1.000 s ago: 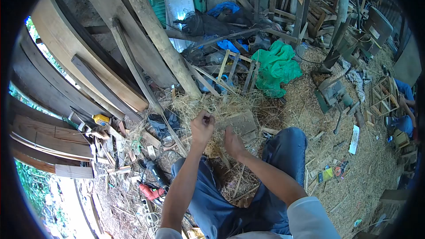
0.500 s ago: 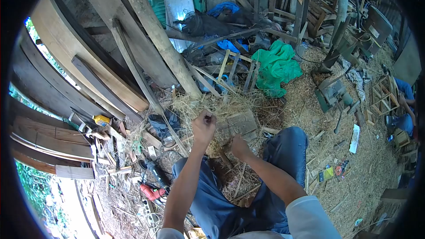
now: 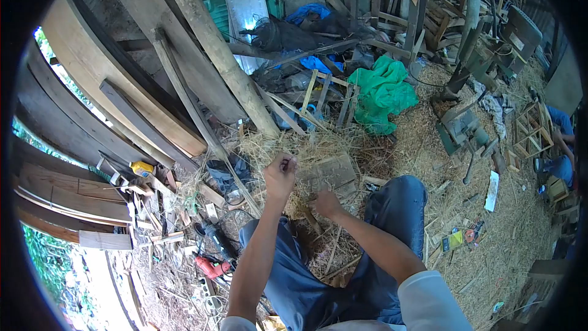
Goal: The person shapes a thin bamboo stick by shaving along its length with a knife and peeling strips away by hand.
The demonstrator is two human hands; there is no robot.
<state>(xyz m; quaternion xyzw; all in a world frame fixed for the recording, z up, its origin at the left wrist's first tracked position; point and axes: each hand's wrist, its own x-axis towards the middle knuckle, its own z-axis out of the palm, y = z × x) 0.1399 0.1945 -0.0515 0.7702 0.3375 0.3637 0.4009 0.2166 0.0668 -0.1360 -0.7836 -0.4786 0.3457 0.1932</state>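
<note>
Retracted slightly since the earlier frame, the right bare forearm [image 3: 383, 245] exposes more flat, rectangular brown wooden board [image 3: 332, 170] on pale, stringy straw [image 3: 262, 146], with left hand [image 3: 280, 178] curled beside it, right hand [image 3: 329, 204] at its near edge, both grips' contents indeterminable.

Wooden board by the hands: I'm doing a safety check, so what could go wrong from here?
The wooden board lies amid loose straw, so it might shift if pressed. The right hand is close to the board's near edge and could catch a splinter. The red-and-dark power tool lies beside a leg, which might knock it.
</note>
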